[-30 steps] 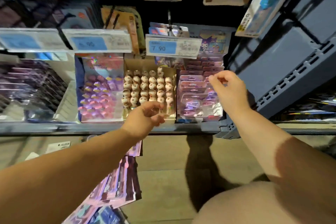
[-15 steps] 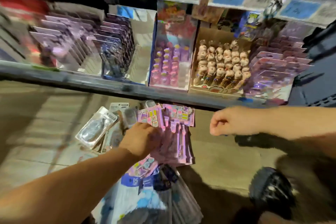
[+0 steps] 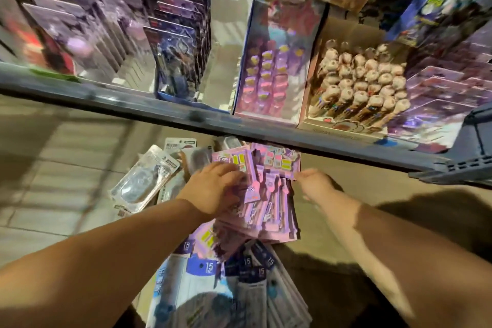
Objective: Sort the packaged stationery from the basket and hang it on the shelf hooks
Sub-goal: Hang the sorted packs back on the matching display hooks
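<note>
Working below the shelf edge [image 3: 186, 114], the left hand [image 3: 213, 189] rested loose-fingered on the heaped pink stationery packs [image 3: 269, 210] while the right hand [image 3: 316, 186] pinched a corner; the overlapping heap could slide, or several packs lift together.

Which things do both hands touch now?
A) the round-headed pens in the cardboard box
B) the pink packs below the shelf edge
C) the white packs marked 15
B: the left hand rests on the pink packs and the right hand pinches their upper right corner.
</note>
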### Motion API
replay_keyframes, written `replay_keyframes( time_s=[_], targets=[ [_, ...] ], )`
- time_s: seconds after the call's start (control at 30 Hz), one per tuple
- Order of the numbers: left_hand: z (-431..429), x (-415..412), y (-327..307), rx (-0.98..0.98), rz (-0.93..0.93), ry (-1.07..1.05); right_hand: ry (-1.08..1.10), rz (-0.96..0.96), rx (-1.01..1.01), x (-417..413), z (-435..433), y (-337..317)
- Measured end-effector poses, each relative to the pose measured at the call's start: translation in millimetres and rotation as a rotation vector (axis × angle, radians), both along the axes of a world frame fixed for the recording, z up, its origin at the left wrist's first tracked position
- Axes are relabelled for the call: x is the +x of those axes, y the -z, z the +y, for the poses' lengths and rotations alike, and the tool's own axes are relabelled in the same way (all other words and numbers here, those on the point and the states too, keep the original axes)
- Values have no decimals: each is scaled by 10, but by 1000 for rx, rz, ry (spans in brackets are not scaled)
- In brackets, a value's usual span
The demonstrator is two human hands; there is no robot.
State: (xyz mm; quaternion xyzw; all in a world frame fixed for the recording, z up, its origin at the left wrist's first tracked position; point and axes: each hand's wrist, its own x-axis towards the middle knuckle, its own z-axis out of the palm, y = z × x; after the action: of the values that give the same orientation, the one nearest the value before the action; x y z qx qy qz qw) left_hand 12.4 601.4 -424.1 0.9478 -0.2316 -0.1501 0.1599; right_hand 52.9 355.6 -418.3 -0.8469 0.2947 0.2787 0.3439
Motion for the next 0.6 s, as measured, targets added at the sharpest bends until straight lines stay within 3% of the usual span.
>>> replay_keyframes(
  time_s=[0.1, 0.3, 0.43, 0.6],
  targets=[
    [9, -39, 129, -57, 100, -17, 28, 1, -58, 102, 15, 113],
    [21, -17, 186, -118, 84, -52, 251, -35, -80, 291, 137, 353],
    [28, -4, 188, -142, 119, -76, 234, 3, -140, 282, 160, 457],
    [41, 11, 209, -168, 159, -106, 324, 44, -64, 295, 126, 464]
  ],
)
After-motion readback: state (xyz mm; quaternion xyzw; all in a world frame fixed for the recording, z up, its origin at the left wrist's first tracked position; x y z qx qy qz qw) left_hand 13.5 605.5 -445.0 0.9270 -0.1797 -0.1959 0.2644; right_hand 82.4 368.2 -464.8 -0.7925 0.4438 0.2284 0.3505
